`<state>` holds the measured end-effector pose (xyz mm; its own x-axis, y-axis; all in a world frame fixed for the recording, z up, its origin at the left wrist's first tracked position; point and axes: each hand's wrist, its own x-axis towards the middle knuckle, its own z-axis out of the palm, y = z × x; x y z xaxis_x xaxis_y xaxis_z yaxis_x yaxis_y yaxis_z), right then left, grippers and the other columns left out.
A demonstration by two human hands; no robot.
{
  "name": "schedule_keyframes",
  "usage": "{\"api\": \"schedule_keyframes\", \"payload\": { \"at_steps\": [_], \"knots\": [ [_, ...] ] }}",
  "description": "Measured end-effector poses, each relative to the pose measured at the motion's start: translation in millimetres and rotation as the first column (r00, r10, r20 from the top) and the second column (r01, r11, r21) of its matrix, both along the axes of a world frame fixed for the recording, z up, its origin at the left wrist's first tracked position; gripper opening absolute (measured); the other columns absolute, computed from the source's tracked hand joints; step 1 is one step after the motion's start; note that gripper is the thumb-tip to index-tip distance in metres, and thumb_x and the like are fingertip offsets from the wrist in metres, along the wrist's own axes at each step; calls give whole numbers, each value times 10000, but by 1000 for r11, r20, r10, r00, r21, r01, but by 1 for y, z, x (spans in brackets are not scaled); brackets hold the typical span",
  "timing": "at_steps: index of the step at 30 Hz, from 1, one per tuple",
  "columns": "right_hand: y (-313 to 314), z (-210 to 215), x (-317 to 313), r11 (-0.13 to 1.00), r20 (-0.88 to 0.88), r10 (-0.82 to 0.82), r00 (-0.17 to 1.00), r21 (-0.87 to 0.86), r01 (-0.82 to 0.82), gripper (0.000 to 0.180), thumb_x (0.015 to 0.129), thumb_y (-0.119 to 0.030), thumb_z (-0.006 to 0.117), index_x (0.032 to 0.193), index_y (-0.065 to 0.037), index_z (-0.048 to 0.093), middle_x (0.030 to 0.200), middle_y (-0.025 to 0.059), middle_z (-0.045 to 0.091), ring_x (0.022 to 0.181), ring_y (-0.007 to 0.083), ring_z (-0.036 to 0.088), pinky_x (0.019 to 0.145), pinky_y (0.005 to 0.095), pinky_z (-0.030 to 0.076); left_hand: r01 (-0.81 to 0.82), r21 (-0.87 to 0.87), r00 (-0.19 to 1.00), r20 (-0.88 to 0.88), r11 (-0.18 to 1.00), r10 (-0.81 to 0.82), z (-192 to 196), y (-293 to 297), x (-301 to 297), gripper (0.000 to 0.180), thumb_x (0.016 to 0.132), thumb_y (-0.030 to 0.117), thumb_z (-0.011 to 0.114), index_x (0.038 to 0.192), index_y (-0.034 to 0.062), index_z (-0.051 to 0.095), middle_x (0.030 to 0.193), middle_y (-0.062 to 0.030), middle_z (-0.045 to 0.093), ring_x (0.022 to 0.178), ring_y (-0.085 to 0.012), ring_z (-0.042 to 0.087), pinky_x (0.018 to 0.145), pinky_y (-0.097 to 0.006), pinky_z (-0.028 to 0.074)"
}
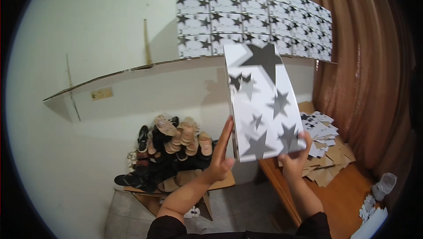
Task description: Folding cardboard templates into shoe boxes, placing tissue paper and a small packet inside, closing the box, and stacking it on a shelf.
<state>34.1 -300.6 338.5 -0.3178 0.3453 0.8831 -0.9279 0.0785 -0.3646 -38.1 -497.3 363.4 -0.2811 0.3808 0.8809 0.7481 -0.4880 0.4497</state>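
A white shoebox [260, 102] patterned with grey and black stars is raised in front of me, tilted, its broad face toward me. My left hand [220, 157] supports its left side, the fingers stretched up along that edge and the thumb near the lower corner. At the lower right corner, my right hand [296, 157] grips the box, thumb on the near face and fingers around the side. Beyond it, similar star-patterned boxes [194, 23] stand stacked in rows on a wall shelf [119, 72]; the held box covers part of the lowest row.
Left of centre, a pile of shoes and sandals [176, 142] covers a low wooden stand [222, 182]. On the right, a wooden table [339, 190] bears flat cardboard pieces [330, 164], star-printed sheets [319, 129] and a clear plastic cup [384, 186]. A brown curtain [361, 85] hangs beside it.
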Motion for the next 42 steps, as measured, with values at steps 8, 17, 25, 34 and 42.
{"api": "schedule_keyframes", "payload": {
  "at_steps": [8,17,25,34,42],
  "knots": [
    [-65,150,-114,1000,-236,19,972,13,-16,681,754,-169,762,1287,-132,339,1111,71,484,955,136,515,756,246,453,-500,167,675,-539,850,504,146,-79,-97,755,769,195,651,1410,34,284,1443,-171,317,1340,-324,294,1092,-410,205],
    [-110,352,-197,990,-369,-41,928,111,88,635,750,-283,769,1234,-60,423,1035,92,556,930,145,543,786,267,454,-838,383,118,-569,389,814,207,-172,-222,525,819,350,567,1290,131,490,1318,-104,485,1277,-299,391,1067,-547,167],
    [-128,441,-227,971,-194,-29,981,228,74,386,867,-359,614,1132,-94,519,960,68,597,819,191,587,663,393,542,-882,459,-155,-501,109,851,207,-179,-308,516,817,320,583,1296,157,481,1279,-114,505,1230,-314,432,1032,-555,240],
    [-137,499,-247,865,91,-486,869,194,463,590,814,-573,561,1142,-84,531,1028,133,566,894,312,553,727,576,482,-896,442,-289,-525,-34,801,218,-170,-314,558,830,396,558,1316,140,464,1276,-130,504,1205,-333,452,922,-443,397],
    [-147,531,-286,801,161,-586,794,261,538,601,829,-584,522,1158,-82,532,1079,130,547,949,304,534,783,608,450,-870,490,-330,-503,-51,799,222,-164,-318,576,760,410,649,1256,143,530,1194,-131,548,1114,-309,519,853,-410,436]
  ]
}}
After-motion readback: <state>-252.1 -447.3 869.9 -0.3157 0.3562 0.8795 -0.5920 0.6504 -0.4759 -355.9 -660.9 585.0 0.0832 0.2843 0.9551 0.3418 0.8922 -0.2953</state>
